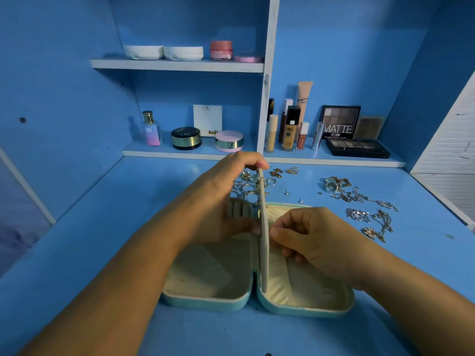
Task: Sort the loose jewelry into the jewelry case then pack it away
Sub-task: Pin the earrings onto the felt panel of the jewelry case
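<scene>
A teal jewelry case (205, 300) with a cream lining lies open flat on the blue desk. Its thin middle divider panel (264, 253) stands upright on edge between the two halves. My left hand (226, 201) pinches the panel's top end with thumb and fingers. My right hand (305, 235) has its fingers curled against the panel's right face, and what they pinch is too small to tell. Loose rings (248, 187) lie behind the case. Earrings (282, 172), more rings (331, 185) and chain necklaces (370, 214) are scattered to the right.
A low shelf behind the desk holds a perfume bottle (151, 129), round compacts (186, 138), foundation bottles (290, 129) and eyeshadow palettes (357, 147). The upper shelf carries white bowls (163, 52) and a pink jar (221, 50). A white louvred panel (452, 150) borders the right.
</scene>
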Demonstrator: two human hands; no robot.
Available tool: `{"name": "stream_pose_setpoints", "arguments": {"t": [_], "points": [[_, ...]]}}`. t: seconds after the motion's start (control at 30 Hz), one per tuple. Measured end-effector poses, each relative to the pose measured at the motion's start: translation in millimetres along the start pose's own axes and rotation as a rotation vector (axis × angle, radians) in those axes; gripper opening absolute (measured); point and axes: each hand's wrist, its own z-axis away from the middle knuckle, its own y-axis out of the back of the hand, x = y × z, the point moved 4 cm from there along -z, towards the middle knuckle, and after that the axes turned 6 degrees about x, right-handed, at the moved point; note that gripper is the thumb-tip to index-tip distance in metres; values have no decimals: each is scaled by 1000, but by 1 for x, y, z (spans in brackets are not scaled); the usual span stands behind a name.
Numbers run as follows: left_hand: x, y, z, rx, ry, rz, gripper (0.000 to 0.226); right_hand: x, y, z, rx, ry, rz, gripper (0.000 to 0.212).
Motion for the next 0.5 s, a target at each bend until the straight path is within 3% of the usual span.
{"name": "stream_pose_setpoints", "arguments": {"t": [0.5], "points": [[-9,-5,-9,-32,41,-7,32,3,-3,7,12,-154,-32,19]]}}
